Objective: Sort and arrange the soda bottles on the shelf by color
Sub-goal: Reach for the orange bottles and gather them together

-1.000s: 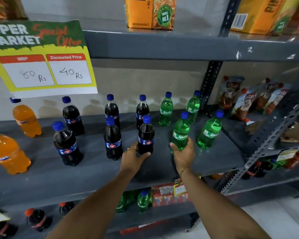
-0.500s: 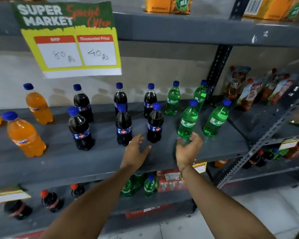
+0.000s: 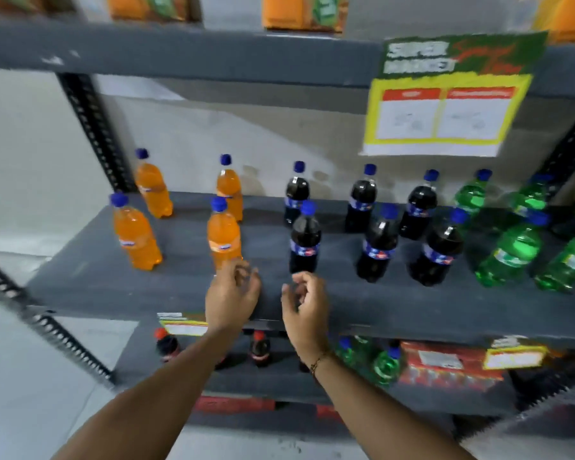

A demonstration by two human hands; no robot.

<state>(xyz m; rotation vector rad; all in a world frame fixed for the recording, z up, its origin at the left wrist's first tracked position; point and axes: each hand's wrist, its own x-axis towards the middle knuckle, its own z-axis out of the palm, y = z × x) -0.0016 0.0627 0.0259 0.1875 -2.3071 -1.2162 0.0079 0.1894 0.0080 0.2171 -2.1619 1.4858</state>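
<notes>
On the grey shelf (image 3: 120, 287) the bottles stand in colour groups: several orange ones at the left, several dark cola ones in the middle, several green ones at the right. My left hand (image 3: 231, 295) hovers empty, fingers loosely curled, just below the front orange bottle (image 3: 223, 235). My right hand (image 3: 304, 305) is also empty with fingers apart, just below the front cola bottle (image 3: 305, 239). A front green bottle (image 3: 512, 250) stands far right. Neither hand touches a bottle.
A yellow and green price sign (image 3: 445, 97) hangs from the upper shelf at the right. Orange cartons (image 3: 302, 11) sit above. The lower shelf holds red-capped cola bottles (image 3: 259, 348), green bottles (image 3: 384, 363) and a red pack (image 3: 445, 363). Perforated posts (image 3: 90, 127) frame the shelf.
Both hands let go of the cola and green bottles and pulled back. The view swung left, so the orange bottles are now in the middle-left and the hands sit before them.
</notes>
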